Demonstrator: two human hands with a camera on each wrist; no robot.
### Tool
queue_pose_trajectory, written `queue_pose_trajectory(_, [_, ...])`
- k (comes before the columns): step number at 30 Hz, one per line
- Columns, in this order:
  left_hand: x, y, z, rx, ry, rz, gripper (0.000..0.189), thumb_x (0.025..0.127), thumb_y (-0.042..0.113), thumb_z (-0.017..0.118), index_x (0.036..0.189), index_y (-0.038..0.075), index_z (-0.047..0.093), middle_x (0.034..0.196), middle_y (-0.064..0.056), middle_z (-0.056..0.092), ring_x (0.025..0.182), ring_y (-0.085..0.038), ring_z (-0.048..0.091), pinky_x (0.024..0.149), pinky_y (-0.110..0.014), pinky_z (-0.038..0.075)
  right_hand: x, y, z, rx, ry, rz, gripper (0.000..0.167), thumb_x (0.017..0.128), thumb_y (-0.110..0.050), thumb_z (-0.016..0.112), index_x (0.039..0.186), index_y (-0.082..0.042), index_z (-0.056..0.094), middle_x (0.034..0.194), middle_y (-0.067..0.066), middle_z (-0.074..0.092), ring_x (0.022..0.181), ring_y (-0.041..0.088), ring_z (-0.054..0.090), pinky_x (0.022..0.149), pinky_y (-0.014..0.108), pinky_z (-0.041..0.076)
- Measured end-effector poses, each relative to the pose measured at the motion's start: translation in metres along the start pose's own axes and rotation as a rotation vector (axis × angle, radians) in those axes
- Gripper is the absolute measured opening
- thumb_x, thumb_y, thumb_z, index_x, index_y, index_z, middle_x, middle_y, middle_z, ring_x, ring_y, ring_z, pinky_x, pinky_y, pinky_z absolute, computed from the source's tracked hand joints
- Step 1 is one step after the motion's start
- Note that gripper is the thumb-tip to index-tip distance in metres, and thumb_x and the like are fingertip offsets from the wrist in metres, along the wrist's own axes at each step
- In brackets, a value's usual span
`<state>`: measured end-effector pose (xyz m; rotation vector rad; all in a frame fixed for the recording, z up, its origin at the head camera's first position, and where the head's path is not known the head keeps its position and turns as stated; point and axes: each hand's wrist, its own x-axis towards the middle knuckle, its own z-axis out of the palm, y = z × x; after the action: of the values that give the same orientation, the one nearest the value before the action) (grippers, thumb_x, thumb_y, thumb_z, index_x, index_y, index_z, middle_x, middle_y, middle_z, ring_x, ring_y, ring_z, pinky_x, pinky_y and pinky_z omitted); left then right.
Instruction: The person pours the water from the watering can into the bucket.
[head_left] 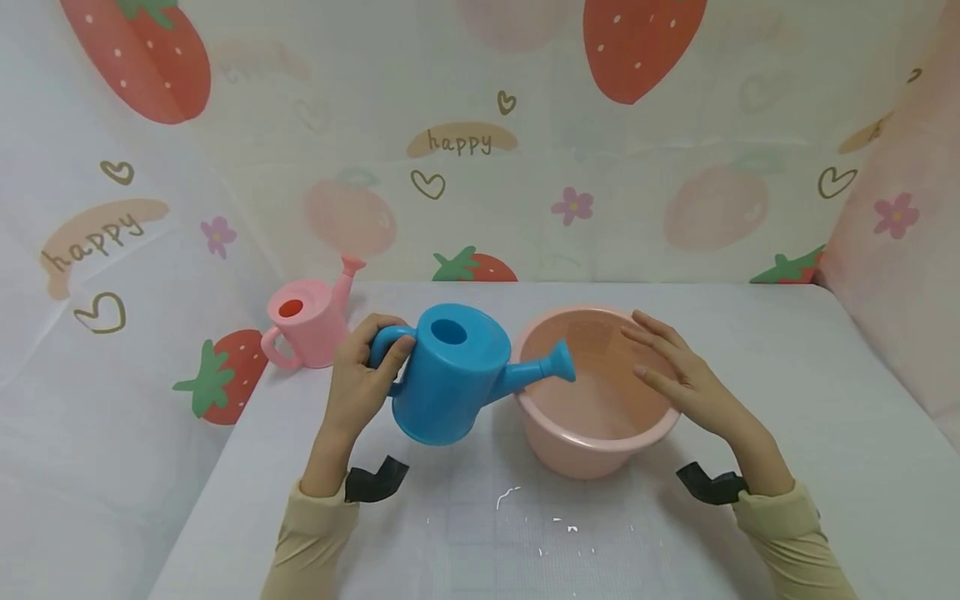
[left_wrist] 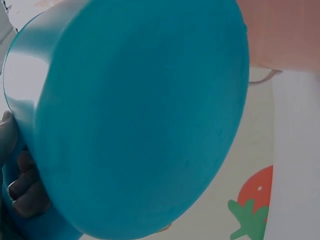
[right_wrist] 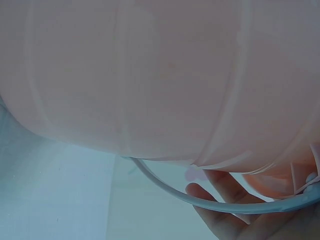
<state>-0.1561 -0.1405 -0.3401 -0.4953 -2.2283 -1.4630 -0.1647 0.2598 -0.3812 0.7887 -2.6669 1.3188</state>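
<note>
By its handle my left hand (head_left: 362, 377) grips a blue watering can (head_left: 450, 383), its thumb on top of the handle. The can is held off the table, and its spout (head_left: 528, 372) reaches over the left rim of a pink bucket (head_left: 585, 457). In the left wrist view the underside of the watering can (left_wrist: 145, 120) fills most of the picture, and curled fingers (left_wrist: 31, 192) show at its handle. My right hand (head_left: 693, 387) rests at the bucket's right rim, fingers extended. A thin curved bail handle (right_wrist: 225, 207) crosses before that hand in the right wrist view.
A pink watering can (head_left: 311, 325) stands at the back left of the white table (head_left: 810, 433), near the patterned cloth wall (head_left: 622, 200). Shiny marks (head_left: 572, 529) show on the table in front of the bucket.
</note>
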Motion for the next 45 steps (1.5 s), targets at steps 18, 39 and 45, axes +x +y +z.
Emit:
queue_pose_trajectory(18, [-0.013, 0.015, -0.002, 0.011, 0.126, 0.099, 0.014, 0.087, -0.007, 0.056, 0.101, -0.010, 0.052, 0.080, -0.015, 0.050, 0.073, -0.004, 0.046, 0.068, -0.014, 0.043, 0.002, -0.002, -0.001, -0.002, -0.007, -0.010, 0.051, 0.092, -0.012, 0.057, 0.140, -0.017, 0.040, 0.152, -0.004, 0.020, 0.140, 0.024, 0.016, 0.100, 0.066, 0.024])
queue_pose_trajectory(39, [-0.016, -0.038, -0.008, -0.017, 0.237, 0.034, 0.020, 0.093, 0.012, 0.053, 0.107, -0.003, 0.053, 0.075, 0.004, 0.047, 0.065, -0.005, 0.045, 0.059, -0.016, 0.042, -0.001, -0.002, 0.000, 0.011, 0.002, -0.019, 0.053, 0.090, -0.007, 0.058, 0.139, -0.015, 0.042, 0.152, -0.001, 0.020, 0.140, 0.028, 0.016, 0.098, 0.068, 0.024])
queue_pose_trajectory(45, [-0.016, -0.023, -0.011, 0.010, 0.289, 0.036, 0.021, 0.094, 0.008, 0.051, 0.105, -0.009, 0.050, 0.078, 0.009, 0.046, 0.069, -0.003, 0.044, 0.061, -0.015, 0.041, 0.000, 0.000, 0.000, -0.013, 0.009, -0.024, 0.053, 0.090, -0.008, 0.058, 0.140, -0.016, 0.041, 0.152, -0.001, 0.020, 0.140, 0.029, 0.017, 0.097, 0.069, 0.025])
